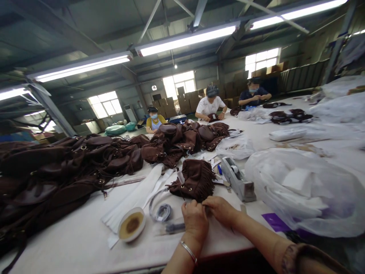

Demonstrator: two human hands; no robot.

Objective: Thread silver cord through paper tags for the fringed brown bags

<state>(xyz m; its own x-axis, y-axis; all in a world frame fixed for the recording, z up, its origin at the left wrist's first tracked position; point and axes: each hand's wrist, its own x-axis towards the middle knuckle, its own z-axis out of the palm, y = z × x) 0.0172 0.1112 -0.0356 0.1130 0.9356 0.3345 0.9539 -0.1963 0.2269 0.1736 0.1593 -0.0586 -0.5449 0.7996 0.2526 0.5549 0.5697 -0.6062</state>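
A dark brown fringed bag (195,177) with metal eyelets lies on the white table, just beyond my hands. My left hand (195,220) is closed, knuckles up, at the near edge of the bag. Right beside it my right hand (222,210) is closed too, its fingertips meeting the left hand. Whatever they pinch is hidden by the fingers. A small pale bottle (180,176) rests against the bag. To the left of my left hand are a dark-handled tool (174,228), a coiled grey strip (163,212) and a bowl (132,224) of yellowish-brown stuff.
Brown bags (71,163) are heaped along the left and middle of the table (85,236). A tape dispenser (238,180) and a large clear plastic bag (302,190) of white material stand to the right. Several co-workers sit across the table, including a person in white (209,104).
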